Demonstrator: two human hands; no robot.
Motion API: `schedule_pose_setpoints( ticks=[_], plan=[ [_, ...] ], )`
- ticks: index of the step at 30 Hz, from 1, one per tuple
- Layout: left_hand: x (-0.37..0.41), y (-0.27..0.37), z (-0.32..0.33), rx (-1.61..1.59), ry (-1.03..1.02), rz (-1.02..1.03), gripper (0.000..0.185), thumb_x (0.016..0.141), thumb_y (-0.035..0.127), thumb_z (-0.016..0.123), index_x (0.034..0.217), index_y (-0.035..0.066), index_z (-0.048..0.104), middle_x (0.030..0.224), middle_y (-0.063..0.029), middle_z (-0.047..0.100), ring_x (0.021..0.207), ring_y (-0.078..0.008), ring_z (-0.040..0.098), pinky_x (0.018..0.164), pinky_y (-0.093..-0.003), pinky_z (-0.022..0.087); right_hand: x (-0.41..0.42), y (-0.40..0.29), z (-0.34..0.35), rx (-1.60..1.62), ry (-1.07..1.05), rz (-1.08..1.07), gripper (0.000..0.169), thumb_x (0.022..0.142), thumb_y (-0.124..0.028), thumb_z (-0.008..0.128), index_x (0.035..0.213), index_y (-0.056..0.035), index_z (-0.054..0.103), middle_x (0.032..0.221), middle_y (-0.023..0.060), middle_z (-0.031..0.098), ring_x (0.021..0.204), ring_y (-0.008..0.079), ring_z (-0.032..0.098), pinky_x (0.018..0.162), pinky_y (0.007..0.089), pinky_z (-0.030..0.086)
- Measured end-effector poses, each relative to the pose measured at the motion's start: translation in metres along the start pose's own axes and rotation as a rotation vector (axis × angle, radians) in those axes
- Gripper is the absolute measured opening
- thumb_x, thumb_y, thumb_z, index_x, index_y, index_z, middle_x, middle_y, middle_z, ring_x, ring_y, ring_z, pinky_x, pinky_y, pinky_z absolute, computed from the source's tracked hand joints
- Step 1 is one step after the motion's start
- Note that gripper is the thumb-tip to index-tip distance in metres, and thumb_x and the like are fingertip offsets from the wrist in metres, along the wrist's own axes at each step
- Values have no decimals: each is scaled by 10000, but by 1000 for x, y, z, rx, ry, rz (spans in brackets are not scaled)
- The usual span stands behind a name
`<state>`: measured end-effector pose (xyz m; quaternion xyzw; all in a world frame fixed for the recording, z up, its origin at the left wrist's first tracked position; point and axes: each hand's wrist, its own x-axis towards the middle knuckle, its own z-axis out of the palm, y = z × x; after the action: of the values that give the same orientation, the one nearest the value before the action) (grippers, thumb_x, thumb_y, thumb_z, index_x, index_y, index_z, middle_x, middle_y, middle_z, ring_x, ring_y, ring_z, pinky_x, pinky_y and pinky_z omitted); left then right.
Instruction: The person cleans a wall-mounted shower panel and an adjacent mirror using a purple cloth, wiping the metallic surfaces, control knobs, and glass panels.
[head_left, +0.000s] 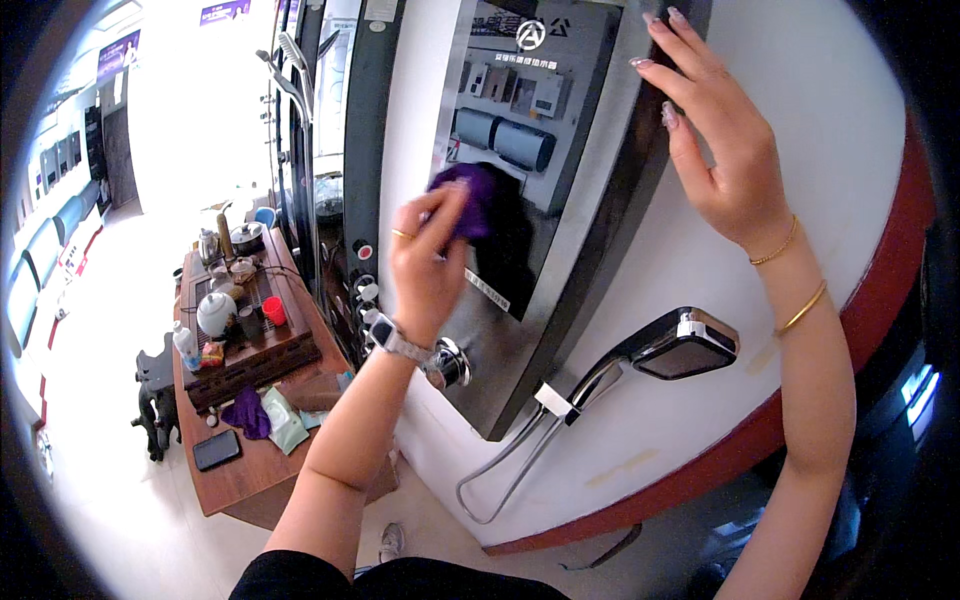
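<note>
My left hand, with a wristwatch below it, grips a bunched purple cloth at the glossy dark front of a wall-mounted shower water heater. The front bears a logo and writing and mirrors part of the room. My right hand is raised at the heater's upper right side edge, holding nothing, its fingers apart. Whether its fingertips touch that edge, I cannot tell. Low on the heater, a chrome knob is partly hidden by my left wrist. A square hand shower sits in a holder lower right, its hose looping below.
A wooden tea table at left carries a teapot, a red cup, a second purple cloth, a pale green packet and a phone. Tall shower columns stand behind it. The white display wall has a red edge.
</note>
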<state>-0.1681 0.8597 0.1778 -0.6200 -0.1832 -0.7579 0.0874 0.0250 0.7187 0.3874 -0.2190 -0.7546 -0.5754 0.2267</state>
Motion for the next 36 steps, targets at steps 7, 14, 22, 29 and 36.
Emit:
schedule_pose_setpoints(
  ticks=[7,14,22,29,36],
  plan=[
    [13,5,-13,21,-111,-98,459,728,-51,672,1179,33,667,1138,-147,639,1024,-270,630,919,-330,490,-2,0,0,21,-11,16,382,843,52,508,1195,-45,621,1404,145,514,1356,323,424,1088,411,395],
    [22,65,-12,-107,-234,165,495,662,31,727,1155,53,685,1256,-127,593,1129,-319,559,994,-413,435,-4,-1,1,39,-9,27,386,832,59,507,1184,-45,626,1401,153,515,1352,330,429,1079,412,406],
    [21,-25,3,4,-53,-120,469,815,-75,592,1264,52,545,1251,-199,615,1155,-313,609,969,-372,475,-2,-2,1,41,15,22,376,825,63,503,1160,-46,637,1398,154,520,1346,330,439,1057,395,430],
    [16,17,6,-118,-93,-157,524,786,-117,558,1280,56,548,1245,-194,619,1158,-307,605,987,-359,455,-5,0,3,44,12,21,374,818,67,505,1149,-44,640,1400,153,519,1349,330,436,1039,385,445],
    [27,53,7,-286,-224,188,577,658,-170,516,1198,18,596,1313,-187,578,1286,-347,506,1095,-436,386,-4,0,2,16,-9,22,359,830,59,517,1151,-47,638,1401,152,516,1354,328,428,1079,404,408]
  ],
)
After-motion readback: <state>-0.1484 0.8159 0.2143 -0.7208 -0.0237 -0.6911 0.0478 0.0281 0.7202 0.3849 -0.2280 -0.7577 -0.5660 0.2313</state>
